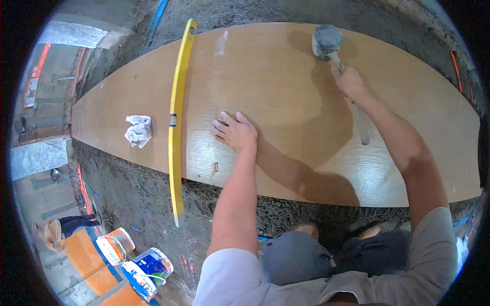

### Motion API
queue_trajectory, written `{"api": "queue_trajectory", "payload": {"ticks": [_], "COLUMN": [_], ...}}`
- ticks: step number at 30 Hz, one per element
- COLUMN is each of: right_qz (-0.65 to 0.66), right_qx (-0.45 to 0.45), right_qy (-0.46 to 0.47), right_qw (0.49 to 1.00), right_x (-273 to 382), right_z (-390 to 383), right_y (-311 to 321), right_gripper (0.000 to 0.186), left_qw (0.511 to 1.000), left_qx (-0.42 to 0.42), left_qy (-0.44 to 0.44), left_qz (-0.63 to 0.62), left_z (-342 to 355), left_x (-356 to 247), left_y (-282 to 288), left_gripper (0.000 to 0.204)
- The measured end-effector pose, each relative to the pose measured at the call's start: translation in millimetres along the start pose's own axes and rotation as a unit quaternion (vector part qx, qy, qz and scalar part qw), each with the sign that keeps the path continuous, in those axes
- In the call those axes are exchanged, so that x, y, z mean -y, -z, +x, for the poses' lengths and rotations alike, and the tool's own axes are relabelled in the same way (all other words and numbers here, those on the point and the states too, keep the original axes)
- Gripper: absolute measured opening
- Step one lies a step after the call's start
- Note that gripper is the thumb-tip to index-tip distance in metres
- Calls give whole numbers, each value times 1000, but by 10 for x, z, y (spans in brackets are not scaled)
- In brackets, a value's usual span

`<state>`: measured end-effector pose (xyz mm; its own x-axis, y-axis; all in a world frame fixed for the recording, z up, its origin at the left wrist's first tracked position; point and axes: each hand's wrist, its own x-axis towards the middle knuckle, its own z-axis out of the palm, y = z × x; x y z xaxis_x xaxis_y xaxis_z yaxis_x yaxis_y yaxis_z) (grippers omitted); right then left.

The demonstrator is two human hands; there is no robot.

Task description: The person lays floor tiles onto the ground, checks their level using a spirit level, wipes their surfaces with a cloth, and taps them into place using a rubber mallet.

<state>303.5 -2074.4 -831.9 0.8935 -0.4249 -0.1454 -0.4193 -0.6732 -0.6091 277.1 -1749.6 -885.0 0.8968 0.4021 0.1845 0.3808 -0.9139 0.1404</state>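
Observation:
A long, glossy tan slab (275, 76), looking like a large tile, lies across the rough grey ground in front of me. My left hand (237, 132) rests flat on it near the middle, fingers spread and holding nothing. Over the far right part, my right hand (351, 84) grips a mallet (326, 42) by its pale handle, the grey-smeared head pointing away from me. Whether that head touches the slab I cannot tell. A yellow spirit level (176, 102) lies across the slab to the left of my left hand. Further left sits a crumpled white cloth or paper (138, 131).
Dark, wet-looking mortar (117, 173) borders the slab. At lower left stand a white-and-orange bucket (116, 245) and a blue-and-white bucket (148, 270), near orange panels (87, 252). Another person (58, 232) is at the far lower left. Blue tubing (158, 18) lies beyond the slab.

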Motion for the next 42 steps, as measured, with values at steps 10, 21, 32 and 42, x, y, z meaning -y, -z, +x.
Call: {"api": "queue_trajectory", "payload": {"ticks": [10, 21, 32, 42], "right_qz": [4, 199, 342, 321], "right_qx": [5, 149, 10, 17], "right_qy": [-27, -212, -265, -273], "right_qw": [1000, 945, 902, 907], "right_x": [-263, -1456, -1585, -1916], "right_z": [-363, -2312, -2889, -2762], "right_y": [297, 1103, 1266, 1252], "right_gripper": [44, 32, 42, 41], "left_qw": [1000, 991, 769, 762], "left_qx": [18, -47, 179, 143], "left_qy": [13, -122, -575, -580], "left_qz": [-10, -43, -215, -249], "left_z": [-12, -258, -2256, -2253], "left_x": [-31, -275, -413, -373], "left_y": [37, 479, 561, 554], "left_gripper": [56, 55, 61, 58]}}
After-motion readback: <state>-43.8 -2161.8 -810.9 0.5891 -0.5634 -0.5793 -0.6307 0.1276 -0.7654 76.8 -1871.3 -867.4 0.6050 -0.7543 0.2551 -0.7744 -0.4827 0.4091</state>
